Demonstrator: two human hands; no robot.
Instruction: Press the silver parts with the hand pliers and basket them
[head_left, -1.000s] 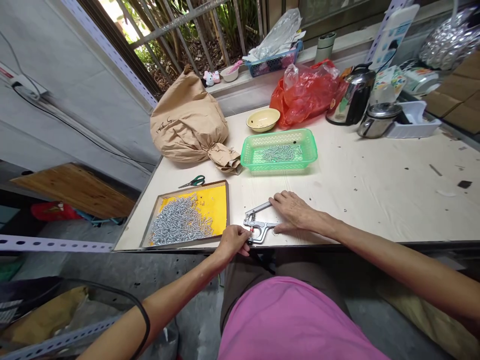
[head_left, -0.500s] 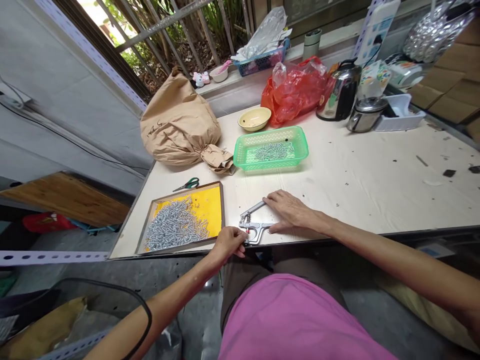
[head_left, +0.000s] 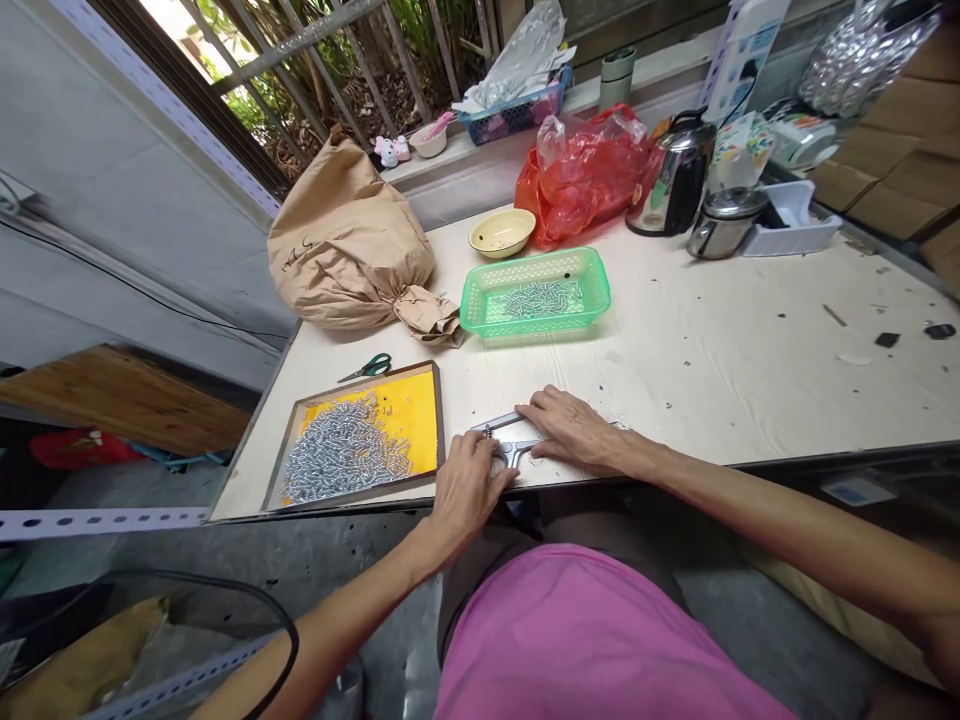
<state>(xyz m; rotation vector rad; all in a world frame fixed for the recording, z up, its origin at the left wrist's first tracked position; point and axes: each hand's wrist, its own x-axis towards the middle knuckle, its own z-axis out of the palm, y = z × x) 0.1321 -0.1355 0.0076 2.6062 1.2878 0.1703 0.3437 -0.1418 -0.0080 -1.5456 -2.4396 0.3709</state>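
Observation:
A silver hand-press plier [head_left: 513, 452] with two spread handles lies at the table's front edge. My right hand [head_left: 574, 428] is closed round its handle ends, fingers on the upper handle and thumb by the lower one. Over the jaw end, my left hand [head_left: 466, 485] is wrapped with its fingers on top and its thumb below, so the jaws and most of the spring are hidden. Left of it stands a shallow tray [head_left: 441, 420] with a yellow bottom, heaped with small silver metal pins [head_left: 337, 455]. Farther back, a green plastic basket [head_left: 480, 328] holds more small metal pieces [head_left: 541, 297].
Green-handled scissors [head_left: 375, 365] lie behind the tray. A tied brown paper sack [head_left: 349, 240], a cream bowl [head_left: 501, 234], a red plastic bag [head_left: 577, 180] and a steel kettle [head_left: 673, 175] stand along the back. Dark scraps dot the table's right side.
My left hand has gone from pinching at the plier's jaws to wrapping over the jaw end, covering the red part there. My right hand stays on the handles.

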